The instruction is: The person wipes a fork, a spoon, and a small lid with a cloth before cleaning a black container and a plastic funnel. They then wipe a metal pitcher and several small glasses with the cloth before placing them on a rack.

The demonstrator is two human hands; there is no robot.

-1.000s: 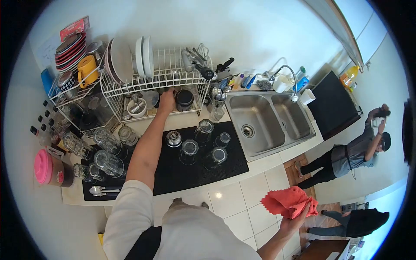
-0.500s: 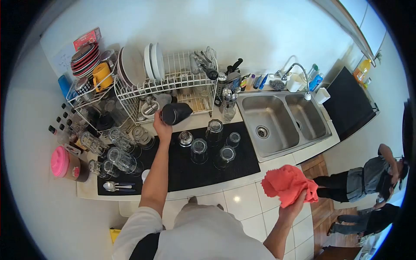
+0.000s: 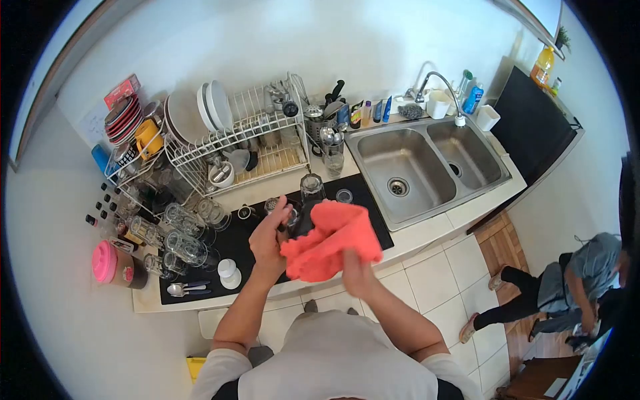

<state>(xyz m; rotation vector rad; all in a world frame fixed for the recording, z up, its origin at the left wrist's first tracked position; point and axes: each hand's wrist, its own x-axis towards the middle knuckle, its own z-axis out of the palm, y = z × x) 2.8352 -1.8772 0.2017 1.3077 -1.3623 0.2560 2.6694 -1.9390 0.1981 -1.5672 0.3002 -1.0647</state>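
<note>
left hand (image 3: 269, 235) is closed around a black cup (image 3: 304, 220), held above the black mat (image 3: 243, 240) near the front edge of the counter (image 3: 417, 228). right hand (image 3: 357, 275) pinches a red cloth (image 3: 330, 243), which is bunched against the cup and covers most of it.

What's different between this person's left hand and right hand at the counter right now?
The left hand grips a dark cup, while the right hand holds the red cloth. The left hand shows fully, over the black mat; the right hand is partly tucked under the cloth, nearer the person's body. Both are bare and meet at the cup, which the cloth largely covers.
</note>
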